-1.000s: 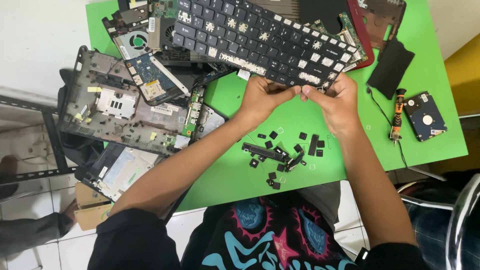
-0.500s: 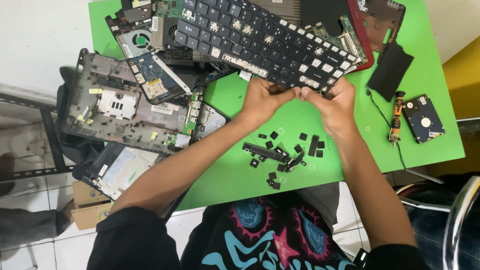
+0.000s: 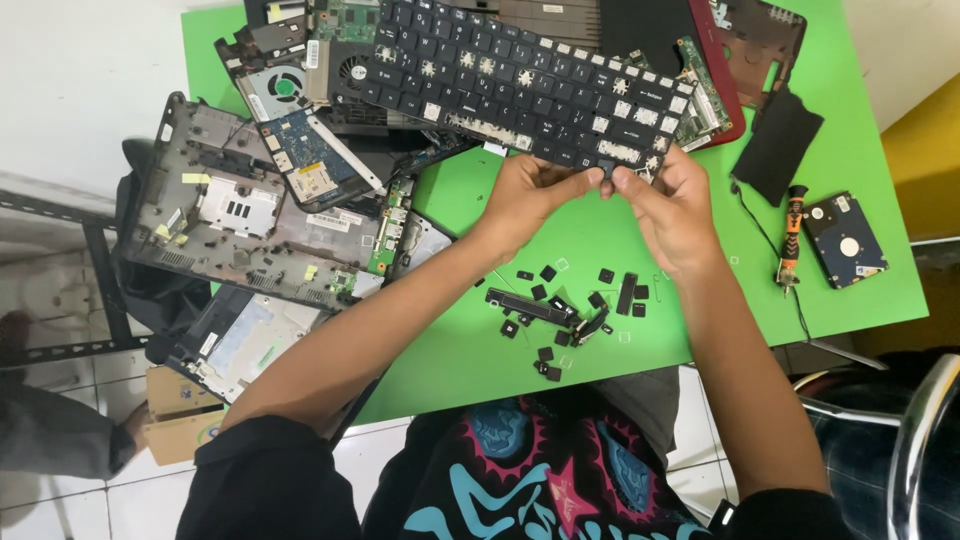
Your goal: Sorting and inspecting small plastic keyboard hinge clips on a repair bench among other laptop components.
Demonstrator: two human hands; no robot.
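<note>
We grasp the black keyboard's (image 3: 520, 85) near edge with our left hand (image 3: 525, 195) and right hand (image 3: 675, 205), fingers pinched, above the loose keycaps (image 3: 570, 305).

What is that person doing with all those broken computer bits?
A person is holding a black laptop keyboard over a green table. The left hand and right hand both pinch its near edge, where several keys are missing. Loose black keycaps lie on the table below the hands. Opened laptop shells are piled to the left, and a screwdriver and a hard drive lie to the right.
</note>
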